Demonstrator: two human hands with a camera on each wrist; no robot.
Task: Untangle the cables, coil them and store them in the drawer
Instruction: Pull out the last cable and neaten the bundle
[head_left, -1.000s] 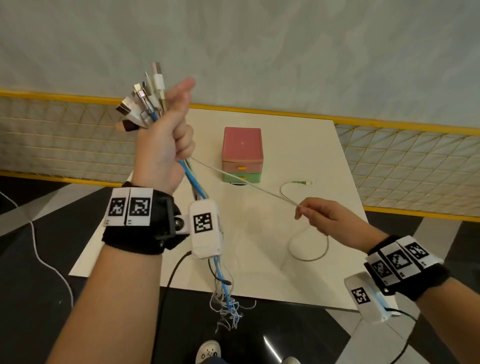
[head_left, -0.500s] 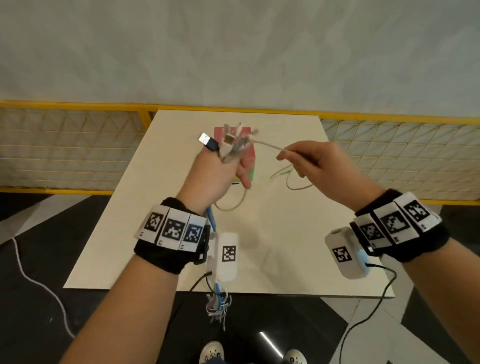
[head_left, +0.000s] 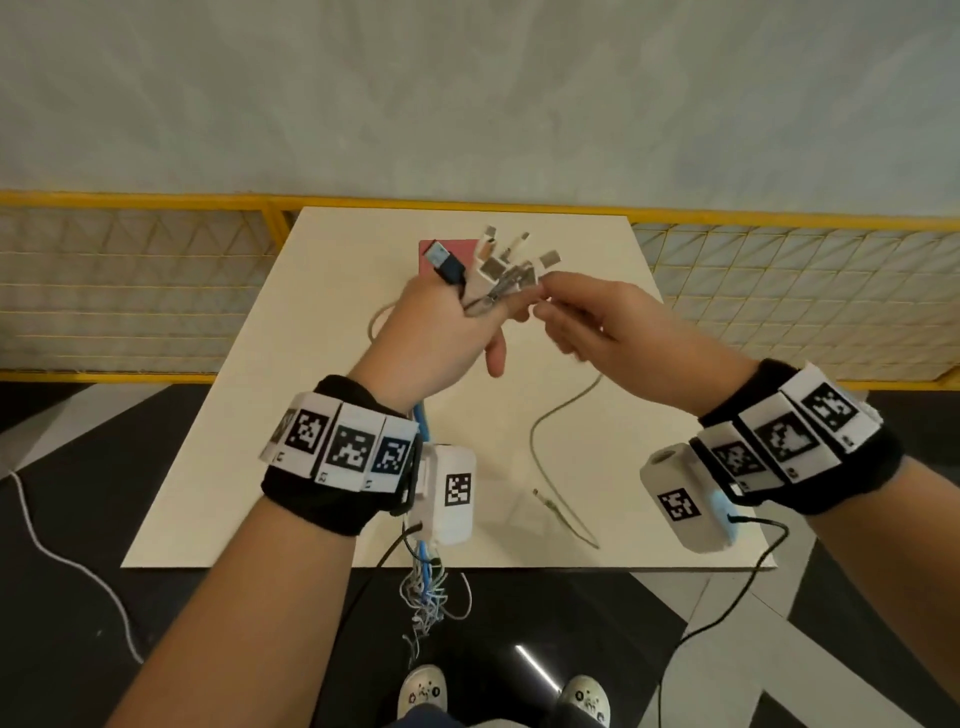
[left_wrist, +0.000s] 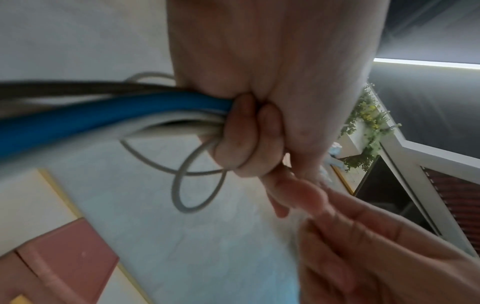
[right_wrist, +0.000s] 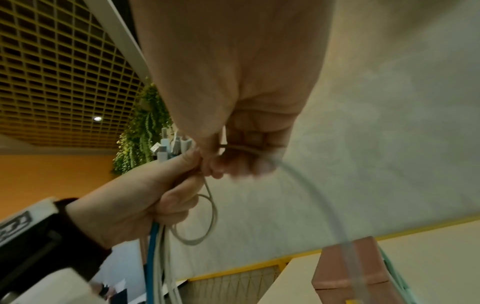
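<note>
My left hand (head_left: 457, 317) grips a bundle of cables (head_left: 498, 265) above the table; several plug ends fan out over its fingers. A blue cable (left_wrist: 103, 117) and white ones run through its fist, and a grey loop (left_wrist: 197, 185) hangs below the fingers. The bundle's loose ends (head_left: 428, 592) dangle under my left wrist, past the table's front edge. My right hand (head_left: 543, 301) pinches a thin pale cable (right_wrist: 249, 151) right beside the bundle's plugs. That cable (head_left: 550, 431) trails down onto the table. The pink drawer box (head_left: 441, 252) stands behind my left hand, mostly hidden.
The cream table (head_left: 270, 467) stands against a yellow mesh railing (head_left: 130, 291) and a grey wall. The pale cable's free end (head_left: 545, 499) lies near the table's front edge. A white cord (head_left: 67, 561) lies on the dark floor at the left.
My left hand came down from the upper left to the middle. My right hand carried the pale cable up and left until it met the bundle's plugs; the cable is slack now.
</note>
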